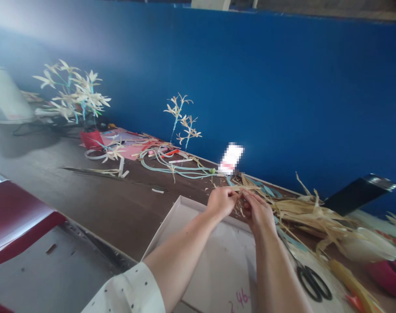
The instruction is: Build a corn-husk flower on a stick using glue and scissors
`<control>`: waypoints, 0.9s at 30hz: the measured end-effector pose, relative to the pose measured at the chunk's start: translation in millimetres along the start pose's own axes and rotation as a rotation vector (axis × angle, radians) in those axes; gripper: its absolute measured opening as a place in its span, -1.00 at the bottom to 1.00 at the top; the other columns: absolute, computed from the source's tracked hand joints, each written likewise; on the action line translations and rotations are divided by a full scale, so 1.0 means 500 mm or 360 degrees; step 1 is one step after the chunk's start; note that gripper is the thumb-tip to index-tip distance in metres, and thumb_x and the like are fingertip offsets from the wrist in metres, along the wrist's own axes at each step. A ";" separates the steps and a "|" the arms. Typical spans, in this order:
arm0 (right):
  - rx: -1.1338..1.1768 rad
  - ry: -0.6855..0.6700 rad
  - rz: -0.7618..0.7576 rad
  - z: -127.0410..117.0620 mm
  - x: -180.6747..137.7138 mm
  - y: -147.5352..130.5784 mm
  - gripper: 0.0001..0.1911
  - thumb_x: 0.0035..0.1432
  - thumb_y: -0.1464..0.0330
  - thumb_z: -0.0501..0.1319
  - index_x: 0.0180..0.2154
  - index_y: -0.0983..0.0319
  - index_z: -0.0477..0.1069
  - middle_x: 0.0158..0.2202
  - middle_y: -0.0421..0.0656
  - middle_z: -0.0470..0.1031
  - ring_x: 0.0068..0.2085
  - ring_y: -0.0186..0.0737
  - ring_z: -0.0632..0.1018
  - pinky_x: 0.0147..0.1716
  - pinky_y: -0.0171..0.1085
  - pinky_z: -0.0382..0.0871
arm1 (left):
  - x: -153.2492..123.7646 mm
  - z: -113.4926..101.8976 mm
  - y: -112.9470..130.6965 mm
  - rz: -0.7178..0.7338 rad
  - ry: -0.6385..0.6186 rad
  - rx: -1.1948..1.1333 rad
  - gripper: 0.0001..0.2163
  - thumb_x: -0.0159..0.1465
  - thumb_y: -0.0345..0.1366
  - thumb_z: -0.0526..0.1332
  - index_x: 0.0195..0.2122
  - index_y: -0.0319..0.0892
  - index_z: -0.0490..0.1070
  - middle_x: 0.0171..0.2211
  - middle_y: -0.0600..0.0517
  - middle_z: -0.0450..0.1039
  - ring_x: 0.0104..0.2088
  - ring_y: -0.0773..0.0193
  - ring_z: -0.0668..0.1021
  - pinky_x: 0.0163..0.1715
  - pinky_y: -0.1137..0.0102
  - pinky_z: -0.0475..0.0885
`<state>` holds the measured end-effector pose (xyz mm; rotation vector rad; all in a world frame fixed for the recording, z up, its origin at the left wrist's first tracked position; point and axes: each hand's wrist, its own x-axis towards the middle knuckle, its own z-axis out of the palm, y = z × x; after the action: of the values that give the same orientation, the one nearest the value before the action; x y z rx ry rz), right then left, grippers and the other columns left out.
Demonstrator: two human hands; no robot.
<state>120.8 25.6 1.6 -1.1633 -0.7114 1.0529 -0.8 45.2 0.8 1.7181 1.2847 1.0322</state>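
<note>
My left hand [221, 201] and my right hand [258, 211] meet above the far edge of a shallow white box lid [172, 228]. Both are closed in a pinch on thin strips of dried straw-coloured husk [242, 190] held between them. The strips fan out toward a pile of dried husks [310, 215] lying to the right. Black-handled scissors [310, 280] lie just right of my right forearm.
On the dark wooden table along the blue wall stand a husk flower bouquet in a red pot [76, 98] and a smaller flower sprig [183, 119]. Pale blue cords and paper scraps [172, 167] lie between them. A red seat [15, 217] is at left.
</note>
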 end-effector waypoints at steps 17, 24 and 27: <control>0.0018 0.0137 -0.0055 -0.006 0.010 0.002 -0.70 -0.30 0.27 0.43 -0.44 0.29 0.53 -0.51 -0.21 0.44 -0.63 -0.51 0.20 -0.78 -0.47 -0.08 | -0.010 -0.008 0.014 0.0026 -0.0024 0.0139 -0.72 0.19 -0.07 0.13 -0.37 -0.10 0.56 -0.44 0.04 0.54 -0.40 0.29 0.51 -0.40 0.48 0.31; 0.0061 0.0102 -0.0027 -0.007 0.010 0.001 -0.71 -0.31 0.28 0.43 -0.45 0.28 0.52 -0.47 -0.20 0.46 -0.63 -0.53 0.20 -0.79 -0.50 -0.06 | -0.016 -0.009 0.018 0.0056 -0.0025 0.0197 -0.72 0.20 -0.07 0.11 -0.36 -0.06 0.56 -0.44 0.05 0.55 -0.37 0.28 0.53 -0.41 0.48 0.30; 0.0077 0.0095 -0.0026 -0.007 0.009 0.001 -0.71 -0.30 0.28 0.43 -0.46 0.28 0.53 -0.47 -0.20 0.46 -0.62 -0.53 0.19 -0.79 -0.50 -0.06 | -0.017 -0.010 0.019 0.0042 -0.0018 0.0226 -0.75 0.19 -0.11 0.13 -0.36 -0.08 0.56 -0.42 0.04 0.56 -0.38 0.28 0.52 -0.42 0.49 0.29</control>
<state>125.3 28.4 -0.2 -1.1407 -0.6445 1.0123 -3.2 35.5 10.0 1.8491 1.3597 0.9646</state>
